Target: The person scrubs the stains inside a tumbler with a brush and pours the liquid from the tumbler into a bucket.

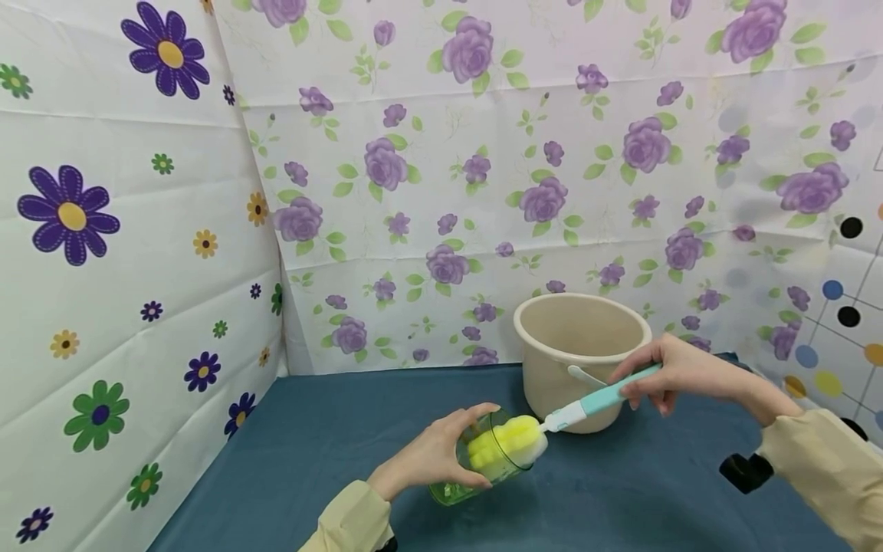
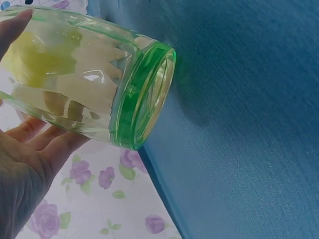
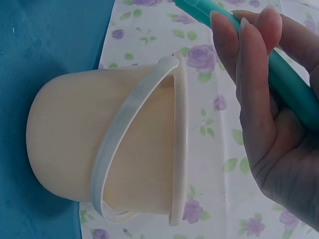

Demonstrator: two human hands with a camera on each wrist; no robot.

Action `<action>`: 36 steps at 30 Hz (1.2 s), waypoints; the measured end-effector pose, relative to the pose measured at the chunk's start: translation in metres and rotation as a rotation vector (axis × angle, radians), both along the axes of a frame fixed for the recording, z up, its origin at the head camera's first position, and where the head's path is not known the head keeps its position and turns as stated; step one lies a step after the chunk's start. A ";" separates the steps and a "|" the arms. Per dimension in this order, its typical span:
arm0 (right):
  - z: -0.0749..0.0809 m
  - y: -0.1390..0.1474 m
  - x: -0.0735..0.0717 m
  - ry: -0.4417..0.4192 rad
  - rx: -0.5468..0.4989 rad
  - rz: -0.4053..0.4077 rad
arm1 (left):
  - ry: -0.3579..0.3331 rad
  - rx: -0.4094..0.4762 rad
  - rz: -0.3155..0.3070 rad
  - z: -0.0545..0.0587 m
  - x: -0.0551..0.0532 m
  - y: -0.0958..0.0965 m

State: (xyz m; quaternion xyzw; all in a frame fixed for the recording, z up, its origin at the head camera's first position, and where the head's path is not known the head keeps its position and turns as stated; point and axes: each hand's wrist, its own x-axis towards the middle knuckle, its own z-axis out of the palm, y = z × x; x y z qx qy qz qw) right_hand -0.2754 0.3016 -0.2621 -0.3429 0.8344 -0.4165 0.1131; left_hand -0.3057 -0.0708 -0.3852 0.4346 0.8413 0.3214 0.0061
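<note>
My left hand (image 1: 434, 452) grips a clear green-tinted glass (image 1: 451, 491), tilted with its mouth toward the right. In the left wrist view its thick green base (image 2: 144, 97) faces the blue cloth. A yellow and white sponge bottle brush (image 1: 507, 445) sits partly inside the glass, its white end at the rim. My right hand (image 1: 665, 376) pinches the brush's teal handle (image 1: 607, 395) between thumb and fingers; the same handle (image 3: 291, 89) crosses the palm in the right wrist view, where the sponge head is out of frame.
A cream bucket (image 1: 534, 376) with a pale handle (image 3: 122, 124) stands upright behind the hands, near the back edge of the blue cloth-covered table (image 1: 310, 437). Flowered sheets (image 1: 414, 230) hang behind and at the left; a dotted one hangs at the right.
</note>
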 end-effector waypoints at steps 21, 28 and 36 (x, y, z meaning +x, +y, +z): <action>0.002 0.003 0.001 0.044 -0.045 -0.024 | -0.026 -0.002 0.025 0.003 0.001 0.000; 0.003 0.004 0.000 0.048 -0.032 -0.017 | -0.026 0.004 0.016 0.002 0.000 0.000; 0.000 0.007 -0.001 0.037 -0.022 0.014 | -0.032 0.007 0.014 -0.001 0.000 -0.001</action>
